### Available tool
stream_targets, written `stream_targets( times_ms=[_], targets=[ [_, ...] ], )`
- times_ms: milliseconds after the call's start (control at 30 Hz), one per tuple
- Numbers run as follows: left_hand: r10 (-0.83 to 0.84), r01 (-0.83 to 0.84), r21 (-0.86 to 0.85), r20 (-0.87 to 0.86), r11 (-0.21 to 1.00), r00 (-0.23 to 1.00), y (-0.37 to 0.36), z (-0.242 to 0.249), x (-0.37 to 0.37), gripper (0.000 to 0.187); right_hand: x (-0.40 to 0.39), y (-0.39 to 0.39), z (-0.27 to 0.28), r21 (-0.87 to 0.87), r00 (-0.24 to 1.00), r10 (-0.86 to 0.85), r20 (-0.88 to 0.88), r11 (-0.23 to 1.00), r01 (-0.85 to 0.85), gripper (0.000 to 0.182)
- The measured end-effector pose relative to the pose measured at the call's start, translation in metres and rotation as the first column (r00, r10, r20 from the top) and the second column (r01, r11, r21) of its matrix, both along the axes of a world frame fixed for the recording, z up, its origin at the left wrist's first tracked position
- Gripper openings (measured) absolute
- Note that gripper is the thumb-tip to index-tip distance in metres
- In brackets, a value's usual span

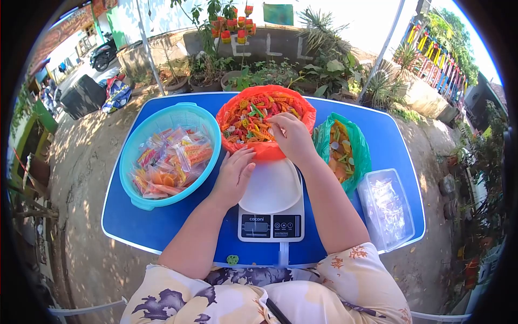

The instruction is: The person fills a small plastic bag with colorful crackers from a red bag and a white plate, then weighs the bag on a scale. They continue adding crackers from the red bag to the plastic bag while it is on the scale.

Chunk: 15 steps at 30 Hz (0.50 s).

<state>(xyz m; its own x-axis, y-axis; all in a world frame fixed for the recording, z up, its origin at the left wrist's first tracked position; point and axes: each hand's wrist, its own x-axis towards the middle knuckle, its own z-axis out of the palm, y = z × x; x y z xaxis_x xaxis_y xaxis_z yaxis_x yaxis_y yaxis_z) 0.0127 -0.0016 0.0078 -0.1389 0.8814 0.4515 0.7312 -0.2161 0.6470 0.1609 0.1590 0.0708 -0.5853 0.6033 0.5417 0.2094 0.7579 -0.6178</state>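
A red plastic bag (308,108) full of colourful snack pieces (253,116) stands at the far middle of the table. My right hand (293,136) reaches over its right side, fingers curled down among the pieces; what the fingertips hold is hidden. My left hand (235,171) lies against the bag's near left edge, with fingers stretched out and thumb apart. Under and between my arms sits a white kitchen scale (271,227) with a round white plate (271,189) on it. I see nothing on the plate, and the display digits are unreadable.
A light blue basket (131,154) of small filled packets is on the left. On the right are a green plastic bag (359,148) of orange pieces and a clear box (387,208) of clear plastic packets. A green piece (232,260) lies by the blue table's (183,229) near edge.
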Motion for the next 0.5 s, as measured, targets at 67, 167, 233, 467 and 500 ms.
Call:
stream_targets(
  times_ms=[67, 167, 233, 467, 500],
  targets=[
    [-0.006, 0.006, -0.009, -0.007, 1.000, 1.000, -0.001, 0.000, -0.001, 0.047, -0.025, 0.011, -0.021, 0.151, 0.999, -0.046, 0.020, 0.988, 0.042, 0.022],
    [-0.011, 0.011, 0.013, -0.028, 1.000, 1.000, -0.002, 0.000, -0.001, 0.045, -0.037, 0.028, -0.053, 0.329, 0.983, -0.090, 0.159, 0.944, 0.033, 0.025],
    [-0.015, 0.016, 0.019, -0.054, 1.000, 0.998, -0.004, 0.001, -0.001, 0.046, -0.037, 0.026, -0.045, 0.324, 0.954, -0.107, 0.279, 0.946, 0.011, 0.026],
    [-0.029, 0.029, 0.012, -0.069, 0.999, 0.997, -0.005, 0.003, -0.001, 0.047, -0.026, 0.036, -0.037, 0.038, 0.990, -0.073, 0.120, 0.997, 0.069, 0.022],
    [-0.029, 0.030, 0.011, -0.071, 0.999, 0.997, -0.005, 0.002, -0.001, 0.047, -0.024, 0.035, -0.033, -0.008, 0.994, -0.077, 0.076, 0.997, 0.077, 0.022]
  ],
)
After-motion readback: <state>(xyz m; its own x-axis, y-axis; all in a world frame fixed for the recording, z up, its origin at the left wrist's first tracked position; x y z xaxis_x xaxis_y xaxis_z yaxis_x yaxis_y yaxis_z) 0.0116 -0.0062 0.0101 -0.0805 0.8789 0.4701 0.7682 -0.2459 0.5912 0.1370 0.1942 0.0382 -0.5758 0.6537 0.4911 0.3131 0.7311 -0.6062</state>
